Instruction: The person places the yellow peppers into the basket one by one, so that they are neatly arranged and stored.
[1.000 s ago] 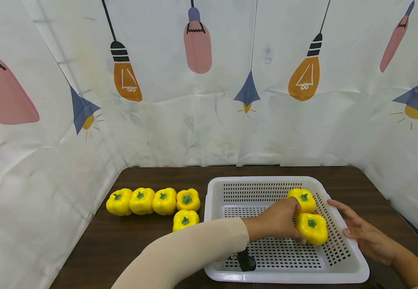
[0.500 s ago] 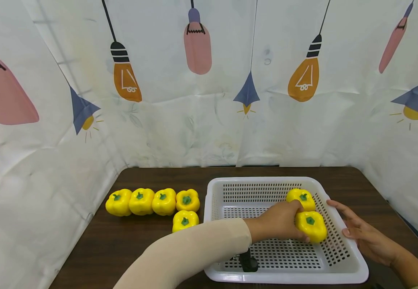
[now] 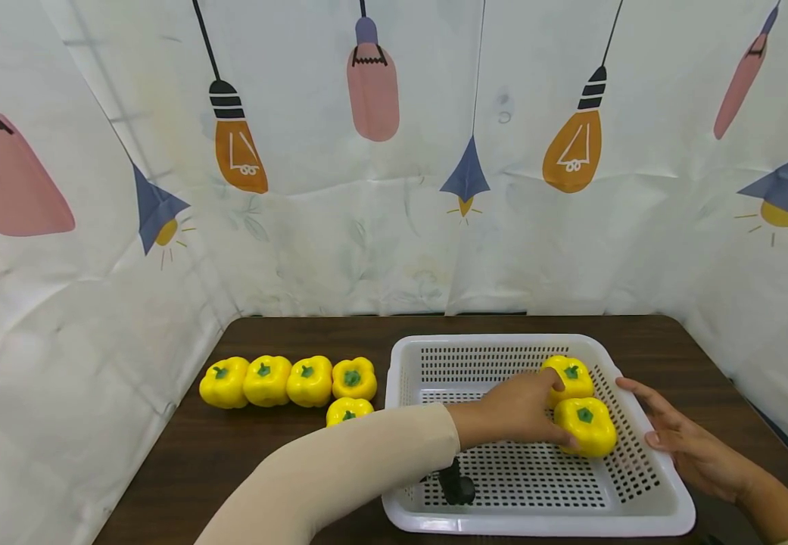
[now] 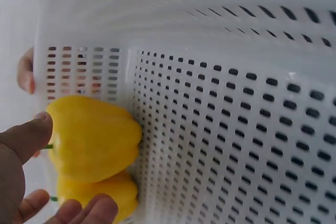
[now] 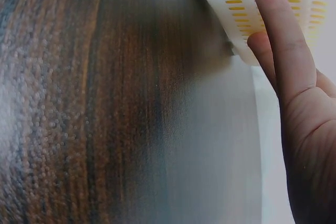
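Observation:
Two yellow bell peppers with green stems sit one behind the other at the right side of a white perforated plastic basket point(image 3: 537, 527). My left hand point(image 3: 519, 409) reaches into the basket with thumb and fingers spread. Its thumb is right at the near pepper point(image 3: 587, 428), and its fingertips lie by the back pepper point(image 3: 574, 375). In the left wrist view the near pepper point(image 4: 94, 137) shows whole, with loosely bent fingers point(image 4: 102, 208) over the other one. My right hand point(image 3: 696, 446) rests against the basket's right outer wall, its fingers extended along it in the right wrist view.
Several more yellow peppers point(image 3: 267, 378) line up on the dark wooden table point(image 3: 230, 454) left of the basket, with another pepper point(image 3: 349, 410) in front, partly behind my left sleeve point(image 3: 366, 462). A black wrist device point(image 3: 457, 484) hangs below that sleeve. A printed curtain point(image 3: 366, 227) surrounds the table.
The near pepper has shifted slightly back, up against the other pepper. My left hand's fingers have loosened and it has drawn a little to the left. The right hand stays in place.

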`<control>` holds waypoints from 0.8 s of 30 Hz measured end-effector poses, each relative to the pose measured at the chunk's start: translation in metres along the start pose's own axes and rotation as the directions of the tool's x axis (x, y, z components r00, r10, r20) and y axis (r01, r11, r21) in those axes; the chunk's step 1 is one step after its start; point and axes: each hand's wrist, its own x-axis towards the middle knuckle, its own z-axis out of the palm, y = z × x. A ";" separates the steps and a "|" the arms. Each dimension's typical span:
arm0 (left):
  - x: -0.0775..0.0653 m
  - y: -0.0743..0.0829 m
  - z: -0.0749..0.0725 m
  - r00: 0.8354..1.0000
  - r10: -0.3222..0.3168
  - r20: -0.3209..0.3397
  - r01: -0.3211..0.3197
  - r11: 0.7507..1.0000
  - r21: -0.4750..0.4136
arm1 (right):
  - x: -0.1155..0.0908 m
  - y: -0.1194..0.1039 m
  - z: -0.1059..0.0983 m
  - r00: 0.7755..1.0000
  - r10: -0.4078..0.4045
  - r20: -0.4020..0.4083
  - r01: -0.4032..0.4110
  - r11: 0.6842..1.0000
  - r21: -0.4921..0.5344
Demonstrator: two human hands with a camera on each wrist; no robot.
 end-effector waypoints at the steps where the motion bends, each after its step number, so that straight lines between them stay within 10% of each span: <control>1: -0.002 -0.001 -0.003 1.000 0.008 0.001 -0.008 1.000 0.001 | 0.000 0.000 0.000 1.000 0.002 -0.004 -0.002 1.000 -0.006; 12: -0.024 -0.011 -0.042 0.988 0.143 -0.051 -0.146 0.987 -0.060 | -0.001 -0.001 -0.002 0.999 0.019 -0.043 -0.019 1.000 -0.007; 24: -0.047 -0.035 -0.068 0.985 0.131 -0.116 -0.149 0.975 -0.166 | 0.000 -0.001 -0.001 1.000 0.015 -0.017 -0.015 1.000 0.016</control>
